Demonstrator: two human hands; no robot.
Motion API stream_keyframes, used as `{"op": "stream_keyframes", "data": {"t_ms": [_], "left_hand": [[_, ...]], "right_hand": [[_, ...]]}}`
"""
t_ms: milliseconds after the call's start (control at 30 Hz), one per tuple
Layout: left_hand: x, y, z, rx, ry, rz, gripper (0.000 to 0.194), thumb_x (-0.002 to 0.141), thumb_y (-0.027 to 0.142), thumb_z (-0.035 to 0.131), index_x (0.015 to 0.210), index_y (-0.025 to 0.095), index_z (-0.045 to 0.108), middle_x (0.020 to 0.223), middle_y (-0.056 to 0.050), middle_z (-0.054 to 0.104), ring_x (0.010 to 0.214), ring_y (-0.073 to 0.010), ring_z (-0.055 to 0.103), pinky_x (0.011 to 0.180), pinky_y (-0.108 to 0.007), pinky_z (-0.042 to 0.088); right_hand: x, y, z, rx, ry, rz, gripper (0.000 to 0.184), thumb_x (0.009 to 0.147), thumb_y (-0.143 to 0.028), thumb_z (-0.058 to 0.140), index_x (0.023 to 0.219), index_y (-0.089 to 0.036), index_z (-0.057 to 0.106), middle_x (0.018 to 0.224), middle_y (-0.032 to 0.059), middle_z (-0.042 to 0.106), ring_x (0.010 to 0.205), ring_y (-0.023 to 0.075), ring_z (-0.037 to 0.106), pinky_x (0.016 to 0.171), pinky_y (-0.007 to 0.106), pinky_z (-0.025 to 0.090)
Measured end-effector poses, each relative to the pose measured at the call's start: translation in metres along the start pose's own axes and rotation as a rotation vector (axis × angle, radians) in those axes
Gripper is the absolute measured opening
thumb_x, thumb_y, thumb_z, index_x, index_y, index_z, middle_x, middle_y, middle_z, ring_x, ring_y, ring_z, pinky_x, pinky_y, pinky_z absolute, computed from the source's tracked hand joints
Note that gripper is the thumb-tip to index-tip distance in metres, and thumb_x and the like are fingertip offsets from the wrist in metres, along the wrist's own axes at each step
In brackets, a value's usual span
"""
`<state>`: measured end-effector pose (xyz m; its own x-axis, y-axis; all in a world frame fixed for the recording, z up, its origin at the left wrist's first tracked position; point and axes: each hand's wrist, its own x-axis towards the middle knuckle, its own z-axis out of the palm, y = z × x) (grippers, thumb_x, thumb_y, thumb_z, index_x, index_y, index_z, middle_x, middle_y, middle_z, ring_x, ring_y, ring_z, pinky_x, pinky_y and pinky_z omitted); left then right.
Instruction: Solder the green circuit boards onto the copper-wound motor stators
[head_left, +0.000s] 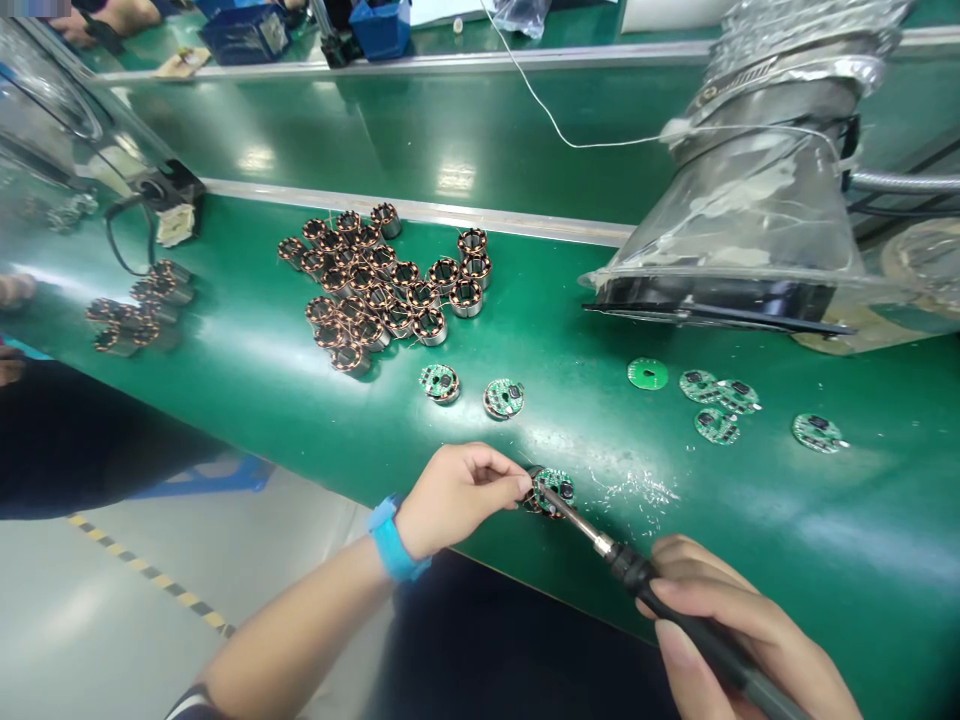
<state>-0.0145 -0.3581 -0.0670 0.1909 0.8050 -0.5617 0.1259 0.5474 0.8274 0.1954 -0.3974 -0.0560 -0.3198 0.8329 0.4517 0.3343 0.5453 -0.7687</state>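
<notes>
Right grip [750, 610] tight round soldering iron [626, 563], circuit board [561, 482] ahead (left grip [456, 502] together at its edge).

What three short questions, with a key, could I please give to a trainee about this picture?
1. Which hand holds the soldering iron?
2. True or false: the blue band is worn on the wrist of the left hand.
3. Choose one. The large group of metal rings with copper wire stands:
A. on the floor
B. on the green table
C. in a blue box

Key:
1. The right hand.
2. True.
3. B.
</notes>
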Motion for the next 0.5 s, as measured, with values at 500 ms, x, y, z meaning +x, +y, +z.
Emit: {"op": "stream_keyframes", "data": {"t_ms": [500], "left_hand": [[0.0027,0.0000,0.0004,0.045,0.006,-0.024,0.011,0.071,0.025,0.065,0.069,0.015,0.066,0.065,-0.003,0.068,0.059,-0.0137,0.062,0.061,-0.025,0.049]], "right_hand": [[0.0001,-0.0007,0.0021,-0.020,0.012,0.032,0.026,0.071,-0.006,0.051,0.094,-0.018,0.052,0.061,-0.0002,0.059,0.058,0.0140,0.058,0.058,0.029,0.052]]}}
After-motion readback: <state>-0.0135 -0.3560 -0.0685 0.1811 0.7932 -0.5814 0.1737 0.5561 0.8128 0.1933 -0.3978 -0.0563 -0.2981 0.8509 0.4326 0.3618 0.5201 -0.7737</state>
